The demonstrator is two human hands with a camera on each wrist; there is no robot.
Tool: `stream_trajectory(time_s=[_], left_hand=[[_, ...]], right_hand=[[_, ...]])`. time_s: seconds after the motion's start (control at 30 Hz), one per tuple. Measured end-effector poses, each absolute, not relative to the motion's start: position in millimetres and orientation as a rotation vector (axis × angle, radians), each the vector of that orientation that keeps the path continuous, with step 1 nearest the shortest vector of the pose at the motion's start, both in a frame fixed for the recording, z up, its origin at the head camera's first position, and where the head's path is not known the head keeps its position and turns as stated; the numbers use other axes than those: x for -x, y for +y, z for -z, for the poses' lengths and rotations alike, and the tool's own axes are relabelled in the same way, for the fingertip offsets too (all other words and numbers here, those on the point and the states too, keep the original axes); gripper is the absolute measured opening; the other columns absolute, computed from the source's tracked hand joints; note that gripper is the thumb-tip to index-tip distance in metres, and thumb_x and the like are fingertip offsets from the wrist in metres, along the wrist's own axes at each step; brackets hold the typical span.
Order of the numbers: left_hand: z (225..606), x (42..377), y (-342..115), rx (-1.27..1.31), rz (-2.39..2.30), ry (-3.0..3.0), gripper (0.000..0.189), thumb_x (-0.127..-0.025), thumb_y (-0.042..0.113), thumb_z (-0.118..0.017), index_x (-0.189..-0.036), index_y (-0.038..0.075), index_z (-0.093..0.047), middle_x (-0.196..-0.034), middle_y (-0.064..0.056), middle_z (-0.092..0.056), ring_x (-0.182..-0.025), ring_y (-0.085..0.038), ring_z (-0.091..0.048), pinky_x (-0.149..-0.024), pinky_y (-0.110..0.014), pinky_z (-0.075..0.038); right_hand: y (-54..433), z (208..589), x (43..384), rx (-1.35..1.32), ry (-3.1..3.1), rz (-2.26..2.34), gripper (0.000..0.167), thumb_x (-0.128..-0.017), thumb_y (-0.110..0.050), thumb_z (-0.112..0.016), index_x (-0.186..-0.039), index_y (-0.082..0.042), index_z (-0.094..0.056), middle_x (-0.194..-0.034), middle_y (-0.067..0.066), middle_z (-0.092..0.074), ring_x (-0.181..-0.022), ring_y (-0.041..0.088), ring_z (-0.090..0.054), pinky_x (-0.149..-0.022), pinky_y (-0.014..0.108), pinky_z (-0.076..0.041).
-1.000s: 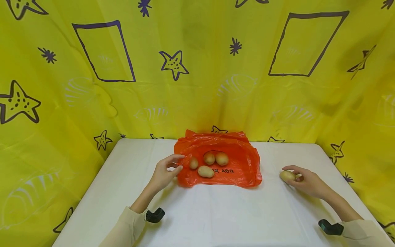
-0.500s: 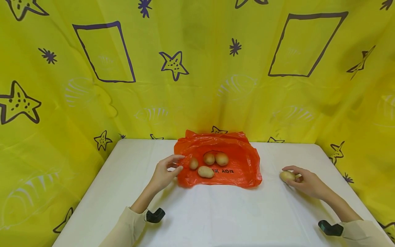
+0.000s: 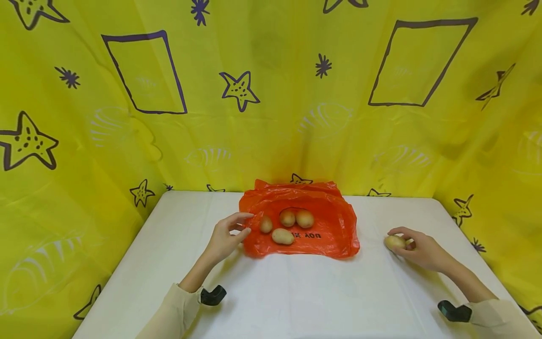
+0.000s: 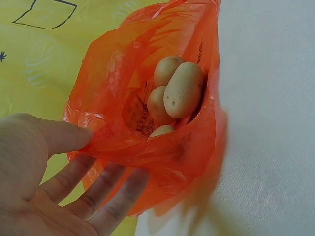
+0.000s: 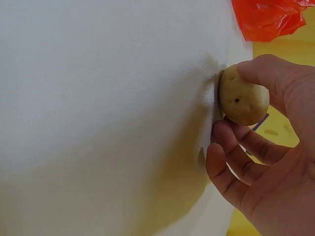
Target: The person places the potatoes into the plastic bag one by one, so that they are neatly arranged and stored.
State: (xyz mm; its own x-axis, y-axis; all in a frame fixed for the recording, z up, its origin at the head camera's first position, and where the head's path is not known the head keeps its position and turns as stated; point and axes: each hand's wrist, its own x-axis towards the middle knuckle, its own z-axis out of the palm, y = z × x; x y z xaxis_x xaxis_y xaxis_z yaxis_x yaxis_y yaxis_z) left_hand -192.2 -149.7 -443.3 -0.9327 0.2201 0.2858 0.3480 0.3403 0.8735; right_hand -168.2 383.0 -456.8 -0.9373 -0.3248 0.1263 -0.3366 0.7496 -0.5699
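A red plastic bag (image 3: 334,242) lies with its mouth spread towards me at the back middle of the table, dark print on its inside. Several potatoes sit in it, a pale one (image 3: 282,236) nearest its front edge. At its left side my left hand (image 3: 226,238) holds the rim, thumb (image 4: 69,136) on the inner face and fingers behind the film. Well to the right, my right hand (image 3: 423,252) grips a single potato (image 5: 241,96) between thumb and fingers, low at the white tabletop. The potato's far side is hidden.
The white table (image 3: 322,296) ends at a yellow curtain (image 3: 275,136) printed with starfish, which hangs behind and along both sides. A dark wrist device (image 3: 213,295) sits at the left cuff, another (image 3: 454,311) at the right cuff.
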Motion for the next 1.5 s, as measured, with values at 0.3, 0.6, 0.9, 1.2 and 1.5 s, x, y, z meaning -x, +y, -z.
stream_trajectory(time_s=[0.3, 0.6, 0.9, 1.2, 1.5], left_hand=[[443, 192, -150, 0.505, 1.691, -2.492, 0.035, -0.093, -0.002, -0.071, -0.127, 0.007, -0.069, -0.119, -0.013, -0.070, -0.099, -0.032, -0.068, -0.072, -0.024, -0.058], [443, 193, -148, 0.499, 1.677, -2.491, 0.036, -0.092, -0.004, -0.071, -0.127, 0.005, -0.069, -0.121, -0.014, -0.070, -0.100, -0.034, -0.068, -0.074, -0.024, -0.057], [444, 195, -150, 0.545, 1.682, -2.482, 0.034, -0.093, -0.001, -0.071, -0.126, 0.008, -0.070, -0.118, -0.012, -0.070, -0.097, -0.031, -0.068, -0.074, -0.025, -0.058], [444, 194, -151, 0.539, 1.669, -2.480, 0.034, -0.093, -0.002, -0.071, -0.126, 0.008, -0.070, -0.117, -0.012, -0.071, -0.098, -0.030, -0.069, -0.075, -0.025, -0.058], [441, 191, -150, 0.523, 1.689, -2.459, 0.035, -0.092, -0.003, -0.071, -0.126, 0.005, -0.069, -0.118, -0.015, -0.070, -0.098, -0.033, -0.069, -0.073, -0.024, -0.058]], right_hand=[[385, 449, 172, -0.661, -2.969, -0.910, 0.036, -0.085, -0.005, -0.080, -0.115, -0.010, -0.061, -0.091, 0.004, -0.064, -0.067, 0.006, -0.050, -0.058, 0.023, -0.044], [386, 443, 175, -0.691, -3.037, -0.868, 0.039, -0.083, -0.010, -0.084, -0.113, -0.013, -0.060, -0.095, 0.004, -0.066, -0.072, 0.009, -0.053, -0.061, 0.023, -0.046], [386, 437, 176, -0.749, -3.022, -0.897, 0.039, -0.083, -0.009, -0.084, -0.112, -0.014, -0.058, -0.098, 0.006, -0.068, -0.070, 0.007, -0.053, -0.059, 0.023, -0.046], [381, 427, 175, -0.798, -3.006, -0.951, 0.040, -0.084, -0.007, -0.083, -0.114, -0.013, -0.058, -0.102, 0.011, -0.069, -0.068, 0.004, -0.055, -0.057, 0.022, -0.047], [375, 417, 171, -0.842, -2.929, -0.962, 0.039, -0.085, -0.006, -0.082, -0.115, -0.013, -0.059, -0.104, 0.013, -0.070, -0.075, 0.004, -0.062, -0.060, 0.024, -0.053]])
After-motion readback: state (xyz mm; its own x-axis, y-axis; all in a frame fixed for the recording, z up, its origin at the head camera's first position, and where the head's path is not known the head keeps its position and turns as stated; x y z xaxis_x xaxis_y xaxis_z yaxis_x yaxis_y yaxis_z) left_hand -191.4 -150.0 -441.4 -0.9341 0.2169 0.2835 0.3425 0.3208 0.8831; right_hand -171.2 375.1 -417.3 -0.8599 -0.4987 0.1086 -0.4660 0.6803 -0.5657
